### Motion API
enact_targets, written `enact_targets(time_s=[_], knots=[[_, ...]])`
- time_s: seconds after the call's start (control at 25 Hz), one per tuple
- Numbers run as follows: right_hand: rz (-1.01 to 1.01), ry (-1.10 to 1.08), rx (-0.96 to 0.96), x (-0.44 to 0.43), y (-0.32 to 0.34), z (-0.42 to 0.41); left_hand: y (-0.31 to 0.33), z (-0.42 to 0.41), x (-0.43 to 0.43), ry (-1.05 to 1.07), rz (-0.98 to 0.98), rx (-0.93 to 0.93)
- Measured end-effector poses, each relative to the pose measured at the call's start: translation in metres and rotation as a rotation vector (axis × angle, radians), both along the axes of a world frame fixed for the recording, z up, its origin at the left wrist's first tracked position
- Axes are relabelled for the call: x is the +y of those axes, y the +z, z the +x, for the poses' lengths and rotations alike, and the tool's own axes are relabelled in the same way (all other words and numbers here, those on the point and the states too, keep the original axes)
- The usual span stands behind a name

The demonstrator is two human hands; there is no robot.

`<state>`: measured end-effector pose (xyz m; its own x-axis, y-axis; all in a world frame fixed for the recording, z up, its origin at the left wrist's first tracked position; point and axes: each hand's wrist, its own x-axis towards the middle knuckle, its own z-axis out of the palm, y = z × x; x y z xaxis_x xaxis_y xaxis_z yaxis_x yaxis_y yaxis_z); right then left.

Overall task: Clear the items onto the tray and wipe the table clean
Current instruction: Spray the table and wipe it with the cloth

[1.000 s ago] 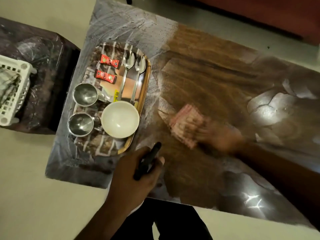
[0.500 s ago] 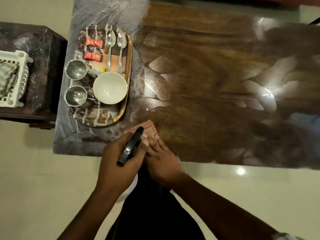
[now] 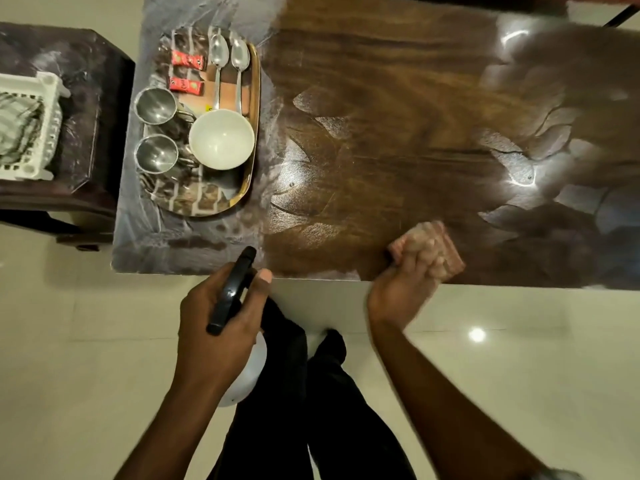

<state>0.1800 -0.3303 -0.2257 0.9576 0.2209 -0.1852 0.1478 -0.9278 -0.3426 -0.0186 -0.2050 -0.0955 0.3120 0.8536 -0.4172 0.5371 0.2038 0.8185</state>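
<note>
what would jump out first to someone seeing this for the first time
The blurred right hand holds a pinkish cloth on the near edge of the streaked wooden table. The left hand grips a spray bottle just off that edge. At the table's left end, a tray carries two steel cups, a white bowl, two spoons and two red sachets.
</note>
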Motion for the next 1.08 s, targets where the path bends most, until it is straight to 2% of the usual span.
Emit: enact_targets(time_s=[0.16,0.24,0.32,0.44,0.52,0.64,0.8,0.96,1.08], knots=[[0.061,0.432,0.018,0.053,-0.006,-0.126,-0.006,-0.013,0.014,0.047,0.057,-0.007],[0.092,0.683,0.086,0.059,-0.014,-0.156,-0.009,-0.016,0.026,0.057,0.133,0.004],[0.116,0.943,0.100,0.048,-0.024,-0.145,-0.014,-0.019,0.038,0.064,0.195,0.008],[0.007,1.255,0.035,-0.003,-0.027,-0.083,-0.019,-0.024,0.054,0.090,0.253,-0.048],[-0.046,1.236,0.013,-0.047,-0.024,-0.034,-0.024,-0.029,0.063,0.120,0.283,-0.068],[-0.024,1.002,0.056,-0.096,-0.011,0.004,-0.034,-0.040,0.080,0.156,0.351,-0.092],[0.113,0.634,0.111,-0.075,0.005,0.000,-0.048,-0.050,0.099,0.209,0.394,-0.108],[0.229,0.729,0.083,0.005,0.019,-0.022,-0.060,-0.054,0.111,0.256,0.393,-0.158],[0.202,0.821,0.045,0.062,0.018,-0.040,-0.066,-0.057,0.117,0.251,0.405,-0.178]])
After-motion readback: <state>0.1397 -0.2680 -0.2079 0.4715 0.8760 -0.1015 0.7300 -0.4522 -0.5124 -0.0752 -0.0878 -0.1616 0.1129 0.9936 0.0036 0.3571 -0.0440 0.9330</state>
